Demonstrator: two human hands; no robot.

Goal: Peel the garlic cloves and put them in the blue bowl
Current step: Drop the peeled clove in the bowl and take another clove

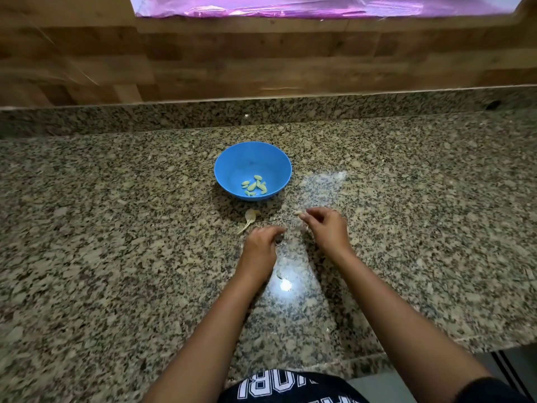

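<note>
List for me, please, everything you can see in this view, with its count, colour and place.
blue bowl: one, blue, mid-counter beyond the hands
peeled garlic cloves: about seven, pale yellow-green, inside the bowl
garlic skin: one scrap, pale tan, on the counter between the bowl and the left hand
garlic piece: one, pale, at the right fingertips
granite countertop: one, speckled brown-grey, across the view
wooden wall: one, brown, behind the counter
plastic sheet: one, pink-purple, top edge
shirt: one, dark with white letters, bottom edge
left hand: one, fingers curled near the counter, contents unclear
right hand: one, pinches the garlic piece
</note>
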